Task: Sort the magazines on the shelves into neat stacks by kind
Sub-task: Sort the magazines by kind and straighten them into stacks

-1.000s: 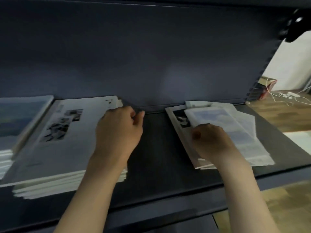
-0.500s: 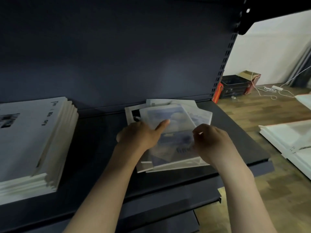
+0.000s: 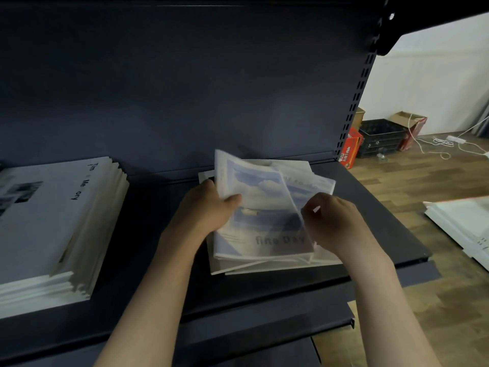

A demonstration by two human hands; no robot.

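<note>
Head view: left hand (image 3: 209, 207) now off white stack (image 3: 53, 223), gripping sky magazine (image 3: 259, 202); right hand (image 3: 330, 221) pinches its edge. Loose pile (image 3: 264, 263) sorting begins.

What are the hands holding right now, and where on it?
Left hand grips the sky-cover magazine by its left edge; right hand pinches its right edge.

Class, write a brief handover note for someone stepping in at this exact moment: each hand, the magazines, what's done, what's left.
Left hand grips the left edge of the top sky-cover magazine, lifted off the messy pile.
Right hand pinches its right edge.
Done: white-cover stack sits fairly neat at the shelf's left.
Left: sort the skewed pile by cover and square it.
</note>
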